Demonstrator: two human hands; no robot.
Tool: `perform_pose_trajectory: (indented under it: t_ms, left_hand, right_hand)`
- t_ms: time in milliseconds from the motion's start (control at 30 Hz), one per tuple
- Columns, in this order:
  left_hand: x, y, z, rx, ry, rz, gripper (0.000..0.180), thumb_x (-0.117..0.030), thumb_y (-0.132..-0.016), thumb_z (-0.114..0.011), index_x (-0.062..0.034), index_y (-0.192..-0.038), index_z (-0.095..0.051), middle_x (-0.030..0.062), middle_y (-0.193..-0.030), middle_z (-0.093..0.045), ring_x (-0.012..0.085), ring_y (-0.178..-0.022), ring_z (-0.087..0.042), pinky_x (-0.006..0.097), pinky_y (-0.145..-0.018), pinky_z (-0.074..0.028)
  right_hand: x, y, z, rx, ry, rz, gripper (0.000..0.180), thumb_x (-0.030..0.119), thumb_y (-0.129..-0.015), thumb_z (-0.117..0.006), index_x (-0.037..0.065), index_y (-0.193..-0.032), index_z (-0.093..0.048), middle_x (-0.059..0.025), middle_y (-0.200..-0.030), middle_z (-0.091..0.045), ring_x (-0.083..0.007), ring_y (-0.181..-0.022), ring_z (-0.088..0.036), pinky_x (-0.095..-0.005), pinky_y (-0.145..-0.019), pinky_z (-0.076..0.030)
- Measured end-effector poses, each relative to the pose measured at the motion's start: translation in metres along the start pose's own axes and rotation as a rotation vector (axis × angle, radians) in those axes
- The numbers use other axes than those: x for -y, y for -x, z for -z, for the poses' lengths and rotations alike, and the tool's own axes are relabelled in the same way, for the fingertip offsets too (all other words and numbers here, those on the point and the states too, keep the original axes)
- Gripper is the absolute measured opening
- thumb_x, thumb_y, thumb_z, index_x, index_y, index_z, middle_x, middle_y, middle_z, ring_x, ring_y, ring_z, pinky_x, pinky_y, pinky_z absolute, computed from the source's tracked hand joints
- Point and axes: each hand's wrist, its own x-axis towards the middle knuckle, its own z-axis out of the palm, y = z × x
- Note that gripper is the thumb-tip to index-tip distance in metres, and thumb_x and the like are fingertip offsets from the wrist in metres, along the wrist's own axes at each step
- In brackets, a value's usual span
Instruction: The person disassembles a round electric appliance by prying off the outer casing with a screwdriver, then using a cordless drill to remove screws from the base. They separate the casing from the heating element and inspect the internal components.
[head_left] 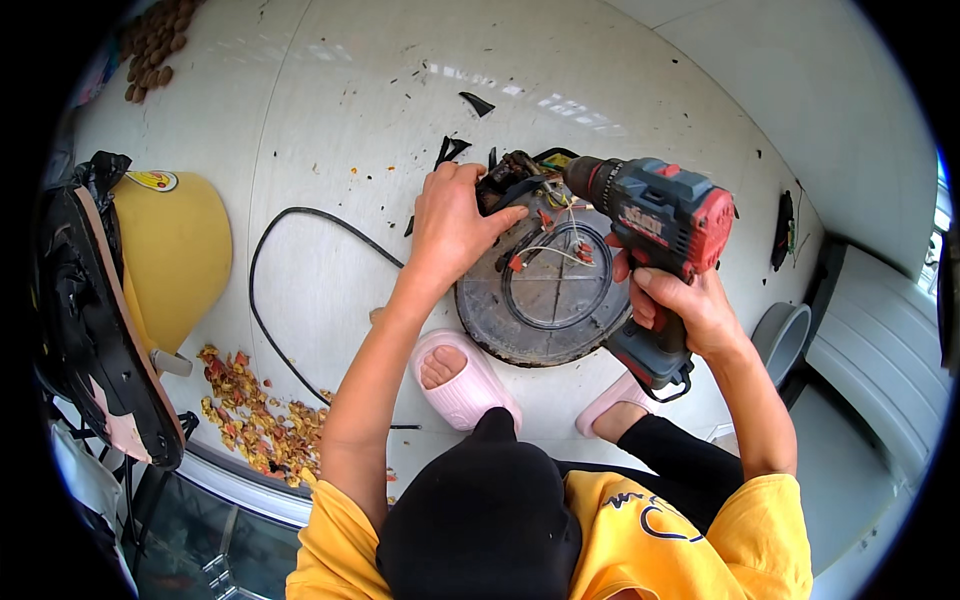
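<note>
"What's furthest left in the work area?"

"A black cable point(252, 285), looping over the pale floor point(330, 130) and passing under the left forearm. It looks springy; I can't see where it ends."

"And the left hand point(452, 222)?"

"It's half spread, thumb well apart from the fingers, bent over the dark parts at the upper left of the round base point(555, 285). Whether it grips or only steadies them, I can't tell."

"How would that base handle?"

"Stiff and moderately heavy, I'd judge, and perhaps slick where it's grimy. The solid outer rim seems the best place to take hold. The loose wires point(545, 249) on top look fragile, so I'd keep fingers off those."

"How does it look?"

"A grey disc, dirty and stained, with a raised ring on its face. Thin wires with red connectors cross it. It lies on the floor just ahead of the pink slippers point(465, 385)."

"Further right?"

"The cordless drill point(650, 210), probably weighty with that battery block below; the handle is the natural hold. It's dark grey with red panels, its black chuck aimed left at the base's upper parts. Any bit is hidden from me."

"The right hand point(685, 305)?"

"Wrapped closed round the drill's handle, fingers curled near the trigger."
</note>
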Motion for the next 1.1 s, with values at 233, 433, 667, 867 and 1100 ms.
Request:
perform_pose_trajectory:
  t_ms: [233, 433, 667, 867, 1100]
  left_hand:
    - [0.011, 0.004, -0.008, -0.161, 0.067, -0.099, 0.05, -0.021, -0.065, -0.079, 0.0026, -0.106, -0.061, 0.0159, -0.099, -0.059, 0.0328, -0.095, -0.056, 0.037, -0.085, -0.045]
    - [0.012, 0.002, -0.01, -0.092, 0.172, -0.048, 0.047, -0.021, -0.065, -0.079, 0.0032, -0.102, -0.063, 0.0156, -0.099, -0.058, 0.0321, -0.097, -0.052, 0.038, -0.086, -0.044]
    - [0.011, 0.0, -0.008, -0.065, 0.155, -0.029, 0.046, -0.021, -0.065, -0.079, 0.0033, -0.101, -0.063, 0.0153, -0.098, -0.059, 0.0324, -0.098, -0.052, 0.039, -0.086, -0.043]
    - [0.013, 0.0, -0.009, -0.072, 0.154, -0.05, 0.046, -0.022, -0.066, -0.078, 0.0029, -0.101, -0.063, 0.016, -0.098, -0.06, 0.033, -0.097, -0.052, 0.039, -0.086, -0.043]
    - [0.015, 0.0, -0.01, -0.09, 0.151, -0.055, 0.044, -0.022, -0.066, -0.078, 0.0002, -0.1, -0.064, 0.0145, -0.096, -0.061, 0.0316, -0.095, -0.054, 0.038, -0.084, -0.043]
  right_hand:
    - [0.0, -0.01, -0.005, 0.03, 0.007, -0.042, 0.041, 0.012, -0.077, -0.056, -0.005, -0.114, -0.05, -0.0071, -0.089, -0.054, -0.0085, -0.054, -0.046, -0.0232, -0.048, -0.042]
    - [0.0, -0.014, -0.01, 0.015, -0.024, -0.037, 0.041, 0.012, -0.077, -0.057, -0.005, -0.114, -0.05, -0.007, -0.089, -0.055, -0.0084, -0.054, -0.046, -0.0232, -0.048, -0.042]
    - [0.001, -0.016, -0.015, -0.005, -0.054, -0.039, 0.028, 0.01, -0.079, -0.058, -0.001, -0.104, -0.053, -0.0052, -0.084, -0.056, -0.0089, -0.053, -0.049, -0.0239, -0.048, -0.041]
    - [-0.004, -0.014, -0.019, -0.013, -0.07, -0.027, 0.028, 0.01, -0.079, -0.058, 0.0, -0.105, -0.052, -0.0049, -0.084, -0.056, -0.0089, -0.054, -0.049, -0.0239, -0.048, -0.041]
    - [0.0, -0.014, -0.025, -0.022, -0.011, -0.043, 0.036, 0.011, -0.078, -0.056, -0.003, -0.111, -0.052, -0.0052, -0.085, -0.056, -0.0082, -0.054, -0.047, -0.0232, -0.048, -0.04]
